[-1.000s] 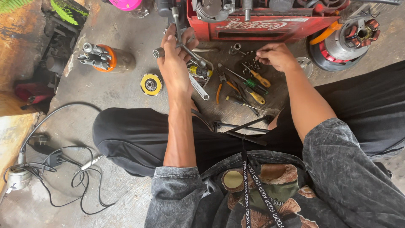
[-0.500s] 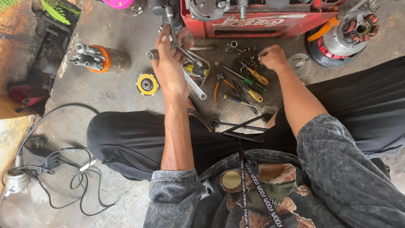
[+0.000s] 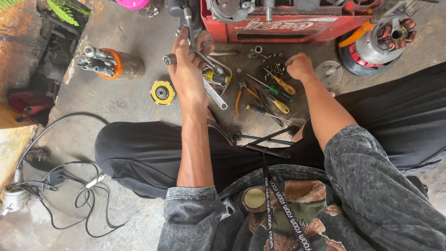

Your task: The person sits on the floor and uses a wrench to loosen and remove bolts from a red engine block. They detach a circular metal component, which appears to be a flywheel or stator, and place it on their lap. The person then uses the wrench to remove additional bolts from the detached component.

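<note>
T-wrench (image 3: pixel 188 35) gripped in closed left hand (image 3: pixel 188 69), shaft running up toward dark engine part (image 3: pixel 179 7) beside red crate (image 3: pixel 283 23). Right hand (image 3: pixel 299 67) curled, knuckles up, over small bits (image 3: pixel 276 67) on concrete floor (image 3: pixel 125 100); cannot tell whether anything held. Between hands: spanner (image 3: pixel 214 93), orange pliers (image 3: pixel 241 90), yellow-handled screwdrivers (image 3: pixel 281 104). Left of wrench: yellow disc (image 3: pixel 162 92), orange-ringed cylinder (image 3: pixel 116 65). Stator (image 3: pixel 388 39) far right. Cables (image 3: pixel 60 186) lower left.
</note>
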